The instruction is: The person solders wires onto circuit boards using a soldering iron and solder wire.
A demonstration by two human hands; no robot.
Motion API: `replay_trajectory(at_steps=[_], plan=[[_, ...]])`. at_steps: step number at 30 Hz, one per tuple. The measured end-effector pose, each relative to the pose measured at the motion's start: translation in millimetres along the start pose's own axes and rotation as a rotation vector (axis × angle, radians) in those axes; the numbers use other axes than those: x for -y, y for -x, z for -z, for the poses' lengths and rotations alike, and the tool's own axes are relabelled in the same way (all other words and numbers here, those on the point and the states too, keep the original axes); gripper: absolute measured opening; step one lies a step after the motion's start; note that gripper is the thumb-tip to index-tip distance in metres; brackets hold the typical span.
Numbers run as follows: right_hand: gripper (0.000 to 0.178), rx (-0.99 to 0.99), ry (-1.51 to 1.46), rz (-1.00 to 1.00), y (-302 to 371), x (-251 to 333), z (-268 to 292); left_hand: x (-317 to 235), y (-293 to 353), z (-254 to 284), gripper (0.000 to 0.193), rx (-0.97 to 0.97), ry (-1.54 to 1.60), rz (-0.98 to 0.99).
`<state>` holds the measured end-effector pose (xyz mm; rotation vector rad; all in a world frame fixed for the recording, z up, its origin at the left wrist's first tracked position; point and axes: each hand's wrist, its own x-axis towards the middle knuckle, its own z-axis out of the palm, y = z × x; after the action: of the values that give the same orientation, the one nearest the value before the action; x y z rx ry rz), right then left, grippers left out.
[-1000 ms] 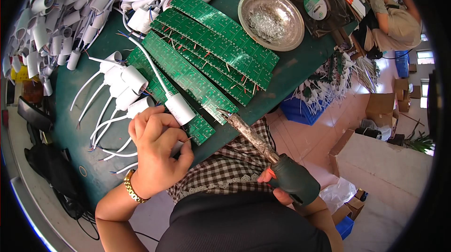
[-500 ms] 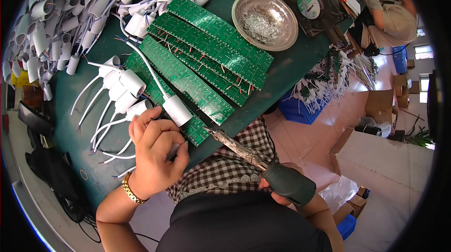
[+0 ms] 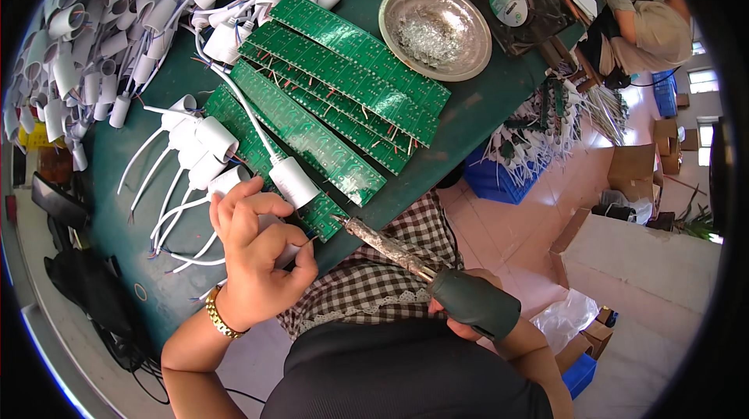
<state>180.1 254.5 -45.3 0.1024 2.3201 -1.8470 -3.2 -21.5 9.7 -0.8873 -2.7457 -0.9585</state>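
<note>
My right hand [image 3: 460, 321] is wrapped around the dark green handle of a soldering iron [image 3: 390, 251]. The iron's tip is at the near end of a green circuit board [image 3: 324, 214] on the bench. Beside that end my left hand [image 3: 261, 251], fingers curled, grips a white lamp holder [image 3: 285, 256], mostly hidden by the fingers. A thin wire runs from there toward the board. Just beyond my left fingers another lamp holder [image 3: 292, 182] with a white cable lies on the board. To the left sits a cluster of cabled lamp holders [image 3: 214, 138].
Several overlapping circuit boards [image 3: 343, 91] cover the middle of the green bench [image 3: 125, 161]. A metal bowl [image 3: 435, 33] with solder scraps and a black fan [image 3: 523, 1] stand beyond. Lamp holders [image 3: 70, 21] are heaped far left. A blue crate [image 3: 499, 177] is at right, near another person [image 3: 655, 29].
The iron's tip has shifted slightly left along the board's near end. My left thumb and fingers have moved a little, showing more of the white lamp holder in them.
</note>
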Motion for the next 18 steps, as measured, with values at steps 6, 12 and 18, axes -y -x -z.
replay_trajectory(at_steps=[6,12,18], plan=[[0.034,0.182,0.301,0.151,-19.7,36.2,16.9,-0.4,-1.7,-2.7,0.019,0.012,-0.062,0.003],[0.031,0.160,0.286,0.180,-18.7,24.9,9.3,-1.3,-2.4,-3.8,0.019,0.000,-0.073,0.008],[0.028,0.202,0.236,0.168,-17.2,16.8,12.3,-1.8,-1.5,-3.9,0.019,0.006,-0.082,0.015]])
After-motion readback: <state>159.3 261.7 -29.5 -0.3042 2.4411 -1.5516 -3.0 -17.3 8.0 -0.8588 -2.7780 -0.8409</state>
